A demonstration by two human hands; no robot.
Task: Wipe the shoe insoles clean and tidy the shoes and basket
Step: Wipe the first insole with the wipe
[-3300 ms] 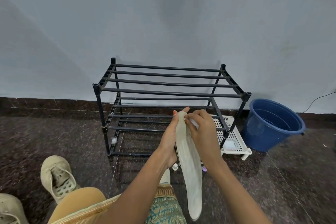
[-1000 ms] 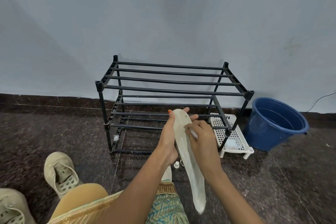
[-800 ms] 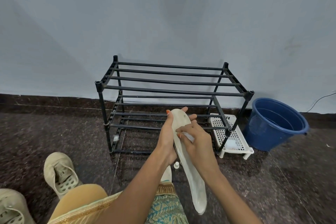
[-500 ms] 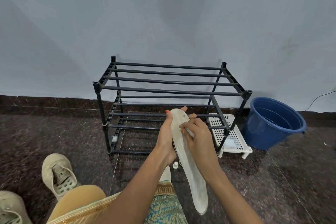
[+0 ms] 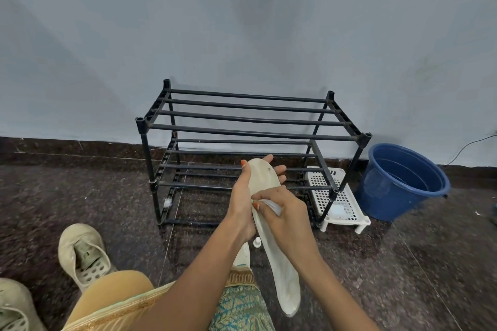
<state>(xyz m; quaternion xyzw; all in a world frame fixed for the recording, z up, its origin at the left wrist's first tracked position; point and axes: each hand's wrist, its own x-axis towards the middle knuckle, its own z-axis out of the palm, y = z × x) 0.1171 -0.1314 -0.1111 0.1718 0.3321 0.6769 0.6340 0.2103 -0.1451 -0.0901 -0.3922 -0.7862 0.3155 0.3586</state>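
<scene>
Pointing toward rack [image 5: 252, 119]: insole [image 5: 283, 263] in L hand [image 5: 242, 197], R hand [image 5: 286, 213] w/ wipe [image 5: 272, 205] mid-length.

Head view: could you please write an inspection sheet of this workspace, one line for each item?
Surface: dark speckled stone floor.
Job's things: insole held over the floor; white wipe on it; two beige shoes at left; white basket at the rack's right end.
Clutter: small white bottle on the floor.
Hands: left hand grips the insole; right hand pinches the wipe.
Cables: one thin cable at far right.
Surroundings: black shoe rack, blue bucket, pale wall.
</scene>
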